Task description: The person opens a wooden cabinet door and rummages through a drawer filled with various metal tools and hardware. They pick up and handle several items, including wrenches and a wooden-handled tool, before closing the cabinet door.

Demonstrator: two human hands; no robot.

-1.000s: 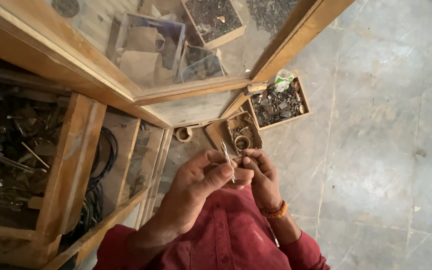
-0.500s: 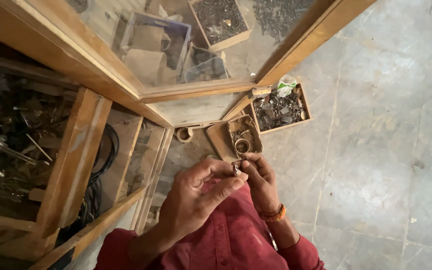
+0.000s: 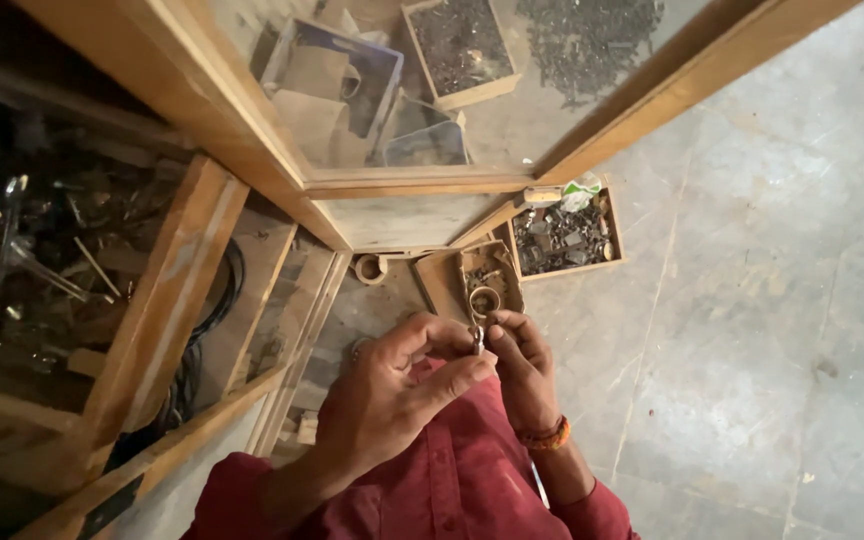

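My left hand [image 3: 392,395] and my right hand [image 3: 522,365] meet in front of my red shirt. Together they pinch a small metal part [image 3: 477,338] between thumbs and fingertips; only its short shiny end shows. An orange band circles my right wrist. Just beyond the fingertips on the floor lies a small wooden box [image 3: 487,285] with a metal ring inside.
A wooden counter with glass panels [image 3: 252,130] fills the left and top, holding metal tools, dark cables and trays of small dark parts. A wooden tray of metal bits [image 3: 562,235] sits on the grey stone floor [image 3: 752,330]. A tape roll [image 3: 370,268] lies by the counter.
The thin metal piece stood up long between my fingers a second ago; now only a short end shows as both hands have closed round it.
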